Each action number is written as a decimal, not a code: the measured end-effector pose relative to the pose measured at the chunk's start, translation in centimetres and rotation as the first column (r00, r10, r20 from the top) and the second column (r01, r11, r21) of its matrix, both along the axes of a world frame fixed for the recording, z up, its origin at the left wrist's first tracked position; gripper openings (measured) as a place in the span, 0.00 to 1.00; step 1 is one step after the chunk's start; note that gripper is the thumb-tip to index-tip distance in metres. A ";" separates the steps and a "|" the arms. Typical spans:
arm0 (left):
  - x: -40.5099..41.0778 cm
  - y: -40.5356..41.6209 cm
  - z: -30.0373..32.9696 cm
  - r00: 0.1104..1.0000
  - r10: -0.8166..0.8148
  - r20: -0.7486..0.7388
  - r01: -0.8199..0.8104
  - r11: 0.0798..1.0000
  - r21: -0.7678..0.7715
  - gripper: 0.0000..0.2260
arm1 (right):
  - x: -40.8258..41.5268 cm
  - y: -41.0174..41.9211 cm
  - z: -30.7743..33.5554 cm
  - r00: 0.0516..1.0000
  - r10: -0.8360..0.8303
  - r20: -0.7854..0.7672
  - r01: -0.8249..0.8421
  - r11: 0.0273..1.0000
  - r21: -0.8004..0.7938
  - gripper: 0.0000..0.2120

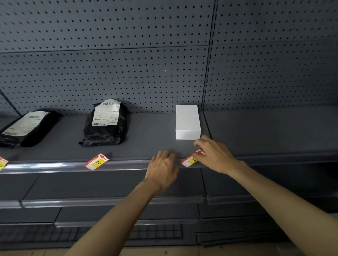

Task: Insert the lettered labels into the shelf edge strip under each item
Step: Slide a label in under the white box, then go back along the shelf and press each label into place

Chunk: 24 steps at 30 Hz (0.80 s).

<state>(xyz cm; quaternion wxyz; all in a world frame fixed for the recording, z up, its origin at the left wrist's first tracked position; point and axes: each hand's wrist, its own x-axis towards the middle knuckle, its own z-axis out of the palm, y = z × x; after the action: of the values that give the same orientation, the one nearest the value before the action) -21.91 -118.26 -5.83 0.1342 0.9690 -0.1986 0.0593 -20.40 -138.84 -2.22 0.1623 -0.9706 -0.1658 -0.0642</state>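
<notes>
Both forearms reach to the edge strip [69,164]. Right hand [213,154] pinches label E [190,160] at the strip below the white box [187,122]; left hand [162,169] rests beside it, fingers together.

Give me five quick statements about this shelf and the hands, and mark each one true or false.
1. Three items sit on the shelf. True.
2. The white box stands left of both black bags. False: it is the rightmost item.
3. The right hand touches the E label. True.
4. The D label lies below the white box. False: it is below the middle black bag.
5. The left hand holds a box. False: it rests at the edge strip.
</notes>
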 end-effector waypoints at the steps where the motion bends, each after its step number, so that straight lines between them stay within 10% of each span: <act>1: 0.1 0.6 0.6 1.000 0.014 -0.001 -0.014 1.000 -0.013 0.14 | 0.0 0.3 0.5 0.999 -0.006 0.041 0.007 1.000 -0.021 0.15; 24: -15.2 54.1 15.2 0.791 0.577 0.204 -0.590 0.808 0.004 0.15 | -6.2 53.2 9.7 0.874 0.447 0.188 -0.444 0.894 -0.061 0.16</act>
<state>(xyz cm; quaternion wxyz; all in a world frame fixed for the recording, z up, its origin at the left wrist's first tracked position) -37.12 -64.15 9.38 0.0567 0.9765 0.0959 0.1846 -26.62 -85.60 7.44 0.1478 -0.8964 -0.4006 -0.1193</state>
